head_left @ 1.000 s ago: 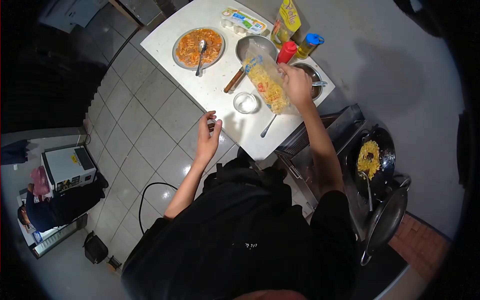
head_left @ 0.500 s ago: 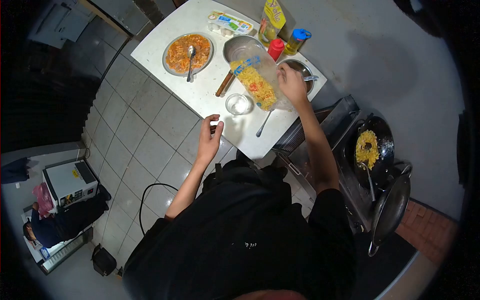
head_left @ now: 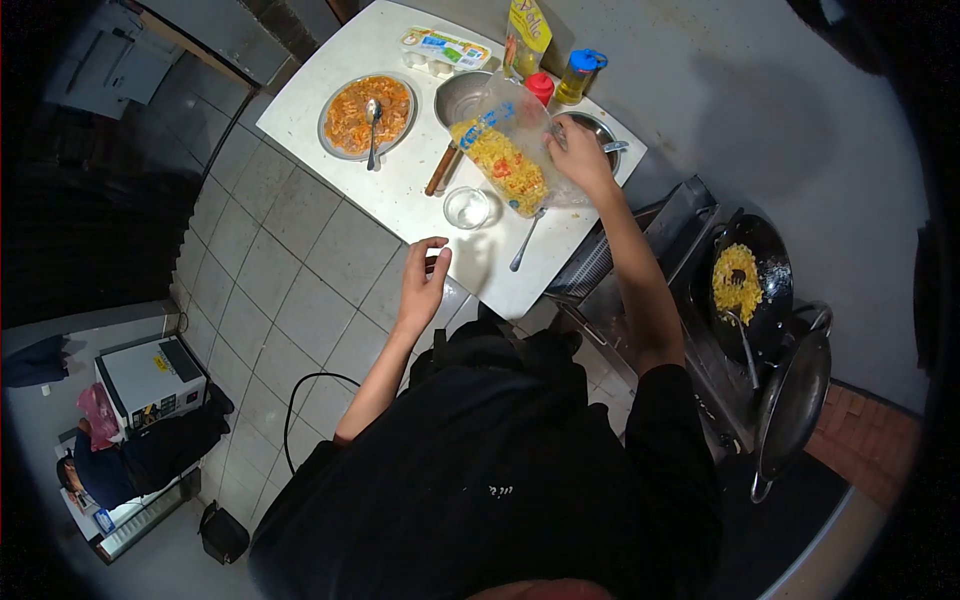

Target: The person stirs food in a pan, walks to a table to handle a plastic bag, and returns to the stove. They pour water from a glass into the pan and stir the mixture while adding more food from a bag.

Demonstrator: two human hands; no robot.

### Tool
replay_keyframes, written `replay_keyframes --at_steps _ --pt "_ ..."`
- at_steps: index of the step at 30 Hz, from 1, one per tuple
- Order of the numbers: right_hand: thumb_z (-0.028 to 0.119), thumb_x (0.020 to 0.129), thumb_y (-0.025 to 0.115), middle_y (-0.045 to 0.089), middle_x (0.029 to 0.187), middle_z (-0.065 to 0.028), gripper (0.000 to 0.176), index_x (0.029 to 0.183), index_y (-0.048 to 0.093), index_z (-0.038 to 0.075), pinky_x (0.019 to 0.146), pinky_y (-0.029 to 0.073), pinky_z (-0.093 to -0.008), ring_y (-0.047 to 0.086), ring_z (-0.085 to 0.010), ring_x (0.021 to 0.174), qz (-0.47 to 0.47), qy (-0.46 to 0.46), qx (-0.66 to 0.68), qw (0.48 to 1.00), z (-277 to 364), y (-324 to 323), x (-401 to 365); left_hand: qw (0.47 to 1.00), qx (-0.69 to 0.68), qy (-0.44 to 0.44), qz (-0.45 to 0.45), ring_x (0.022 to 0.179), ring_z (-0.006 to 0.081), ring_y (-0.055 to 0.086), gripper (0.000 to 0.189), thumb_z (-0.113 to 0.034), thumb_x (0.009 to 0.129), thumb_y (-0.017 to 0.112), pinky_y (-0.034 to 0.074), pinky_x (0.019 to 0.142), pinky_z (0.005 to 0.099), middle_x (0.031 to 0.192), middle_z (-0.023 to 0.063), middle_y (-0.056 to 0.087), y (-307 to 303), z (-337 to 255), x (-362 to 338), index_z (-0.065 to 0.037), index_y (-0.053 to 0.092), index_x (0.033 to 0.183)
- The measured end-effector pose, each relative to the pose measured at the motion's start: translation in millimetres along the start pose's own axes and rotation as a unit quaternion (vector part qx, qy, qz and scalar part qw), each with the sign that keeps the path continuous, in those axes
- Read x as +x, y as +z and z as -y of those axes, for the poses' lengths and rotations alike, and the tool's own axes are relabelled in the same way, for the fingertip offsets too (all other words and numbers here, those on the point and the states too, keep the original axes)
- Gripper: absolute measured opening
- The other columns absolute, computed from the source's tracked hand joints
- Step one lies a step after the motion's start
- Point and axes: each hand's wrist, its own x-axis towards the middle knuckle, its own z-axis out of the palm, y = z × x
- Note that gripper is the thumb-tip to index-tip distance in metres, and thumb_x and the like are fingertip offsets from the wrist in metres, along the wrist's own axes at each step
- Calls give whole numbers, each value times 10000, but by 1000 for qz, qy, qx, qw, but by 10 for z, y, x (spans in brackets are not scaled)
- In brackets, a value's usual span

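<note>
A clear plastic bag (head_left: pixel 505 170) with yellow food and red bits in it lies tilted on the white table (head_left: pixel 385 215). The fingers of my right hand (head_left: pixel 580 155) are closed on the upper right part of this bag, beside a metal bowl (head_left: pixel 600 130). Off the table's front edge hangs my left hand (head_left: pixel 425 277), its thumb and fingers apart and nothing between them. Nearest to it is a small glass bowl (head_left: pixel 467 208). A spoon (head_left: pixel 527 242) rests below the bag, and a brown-handled pan (head_left: pixel 462 98) stands behind it.
A plate of orange-red food (head_left: pixel 367 117), an egg carton (head_left: pixel 445 52), a red-capped bottle (head_left: pixel 540 87) and an oil bottle (head_left: pixel 580 77) stand on the table. At right are a wok with yellow food (head_left: pixel 775 290) and another pan (head_left: pixel 793 405). A person (head_left: pixel 130 460) is at far left.
The view has shifted slightly. My right hand stays at the bag, and my left hand keeps nearly the same pose beside the table.
</note>
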Motion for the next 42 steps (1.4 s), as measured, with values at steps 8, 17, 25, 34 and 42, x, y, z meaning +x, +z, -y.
replay_keyframes --at_steps 8,17,25,34,42 --pt "167 906 626 646 1159 -307 401 1241 571 -46 973 475 -514 611 -458 1105 -9 51 4 999 -338 81 166 1000 12 1 17 920 211 652 292 -245 1018 593 522 807 327 1167 112 586 28 6 -16 -15 597 1198" --pt "191 900 627 667 1140 -287 393 1232 609 -18 995 479 -486 621 -440 1121 -18 122 9 992 -706 185 352 1000 24 3 17 927 211 654 291 -248 1019 593 520 817 329 1174 110 587 7 -25 -5 -23 598 1204" --pt "230 889 619 653 1186 -290 418 1250 615 20 1010 476 -489 606 -441 1167 -14 220 8 975 -962 256 526 999 37 -18 13 941 209 650 276 -229 1016 596 518 832 333 1164 106 596 -61 -44 4 -20 606 1197" --pt "76 907 588 599 1087 -216 263 1166 617 36 914 480 -471 602 -394 1047 -269 -37 59 961 -181 -416 -392 988 -14 68 137 950 176 636 221 -177 1012 589 498 855 308 1088 79 631 166 -402 122 2 619 1138" --pt "6 879 646 605 995 -165 192 1070 645 27 812 498 -405 620 -348 955 -291 98 30 951 417 -1039 -2812 936 -5 95 338 853 111 613 230 -196 1028 569 488 816 270 971 69 669 1129 -944 356 14 637 1092"
